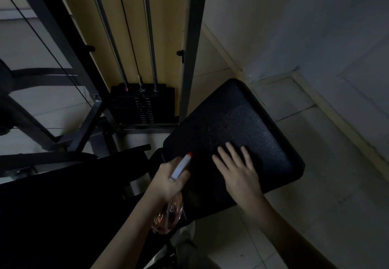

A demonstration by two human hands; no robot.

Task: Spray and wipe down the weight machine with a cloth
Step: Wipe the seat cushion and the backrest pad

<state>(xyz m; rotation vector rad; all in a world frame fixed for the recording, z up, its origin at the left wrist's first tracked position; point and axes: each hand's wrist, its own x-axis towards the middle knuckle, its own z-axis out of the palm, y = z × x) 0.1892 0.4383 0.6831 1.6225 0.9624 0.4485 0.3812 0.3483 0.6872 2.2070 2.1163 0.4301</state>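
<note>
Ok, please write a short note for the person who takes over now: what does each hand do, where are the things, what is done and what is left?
Left hand grips the spray bottle, nozzle toward the seat pad.
Right hand lies flat on the pad, fingers straight.
Done: droplets show on the pad beyond the fingers, so it seems sprayed.
Left: wipe the pad; no cloth is plainly visible in this dark picture.
</note>
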